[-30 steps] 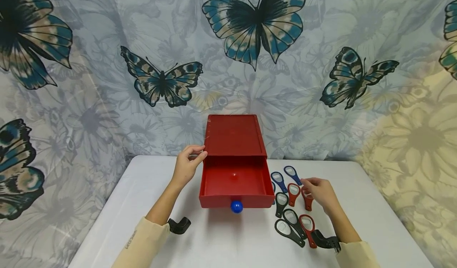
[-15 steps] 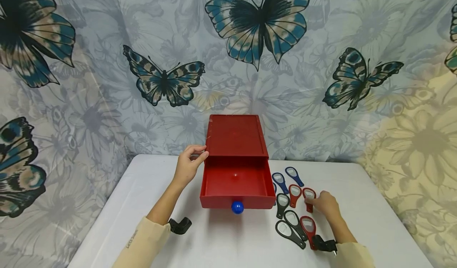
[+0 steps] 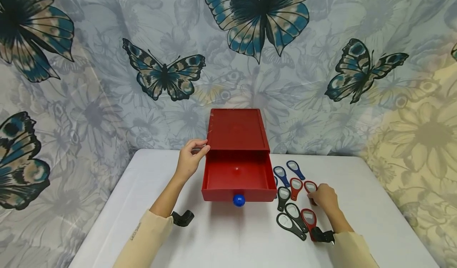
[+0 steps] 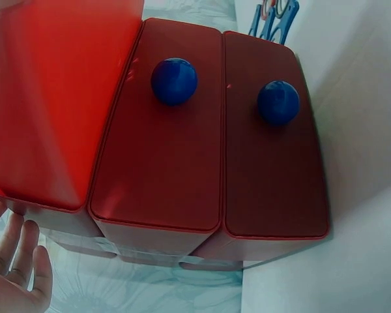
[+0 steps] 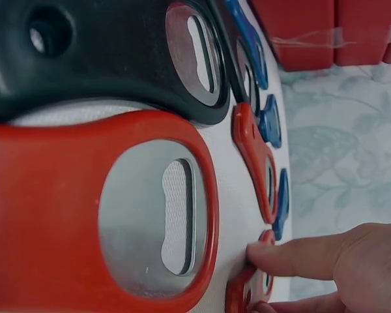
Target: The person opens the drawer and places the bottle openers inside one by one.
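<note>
My left hand (image 3: 189, 161) touches the left side of a red drawer cabinet (image 3: 235, 129) with its fingertips, and its fingers (image 4: 27, 254) look relaxed in the left wrist view. The cabinet's top drawer (image 3: 240, 195) is pulled out, and its inside looks bare. On the table at the right, my right hand (image 3: 325, 198) pinches the handle end of a red bottle opener (image 3: 310, 186) between thumb and finger. That opener (image 5: 244, 290) lies low in the right wrist view, partly hidden by the hand.
Several more bottle openers lie right of the cabinet: blue (image 3: 294, 169), black (image 3: 283, 196) and red (image 3: 308, 217). The lower drawers (image 4: 159, 156) are closed, with blue knobs (image 4: 278, 103). A butterfly-patterned cloth (image 3: 250, 81) hangs behind the white table (image 3: 214, 240).
My right hand has moved from beside the blue opener down to the red opener's handle and taken hold of it. My left hand has stayed at the cabinet. The head view has tilted slightly.
</note>
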`<state>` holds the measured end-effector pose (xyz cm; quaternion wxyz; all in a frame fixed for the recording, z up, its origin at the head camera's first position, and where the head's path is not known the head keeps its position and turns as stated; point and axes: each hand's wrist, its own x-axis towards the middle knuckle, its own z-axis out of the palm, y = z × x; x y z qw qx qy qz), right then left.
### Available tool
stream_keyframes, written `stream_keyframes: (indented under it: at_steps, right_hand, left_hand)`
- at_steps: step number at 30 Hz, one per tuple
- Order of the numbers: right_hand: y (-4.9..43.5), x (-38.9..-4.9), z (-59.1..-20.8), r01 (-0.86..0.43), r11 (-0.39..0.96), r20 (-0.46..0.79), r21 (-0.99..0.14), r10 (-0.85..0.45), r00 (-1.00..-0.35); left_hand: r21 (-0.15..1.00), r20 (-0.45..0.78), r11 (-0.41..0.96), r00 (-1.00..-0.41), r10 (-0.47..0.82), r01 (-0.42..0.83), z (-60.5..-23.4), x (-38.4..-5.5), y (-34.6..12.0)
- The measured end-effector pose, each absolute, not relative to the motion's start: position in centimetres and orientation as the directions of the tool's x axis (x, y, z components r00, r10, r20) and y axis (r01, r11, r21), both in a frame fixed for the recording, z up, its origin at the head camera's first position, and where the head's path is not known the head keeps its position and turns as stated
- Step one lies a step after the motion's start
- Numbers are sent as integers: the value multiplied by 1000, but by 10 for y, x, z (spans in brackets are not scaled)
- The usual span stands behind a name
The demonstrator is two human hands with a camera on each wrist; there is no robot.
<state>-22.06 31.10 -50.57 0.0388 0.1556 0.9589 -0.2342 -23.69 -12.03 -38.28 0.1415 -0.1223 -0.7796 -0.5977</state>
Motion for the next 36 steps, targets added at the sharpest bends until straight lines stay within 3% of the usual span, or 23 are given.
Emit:
stream_keyframes:
  at_steps: [13,27,36]
  right_hand:
    - [311,-217,-502,325,875,-155,-359,287,-945]
    - [322,-214,-506,235,868,-63,-437,231,-971]
    - [331,-213,-513,238,824,-87,-514,226,-970]
  left_hand:
    - [894,378,253,-925,20,371,-383,-237,-120]
    - [889,389,256,-921,18,380,-381,-239,-119]
    - [891,380,260,-925,20,372,-382,-236,-119]
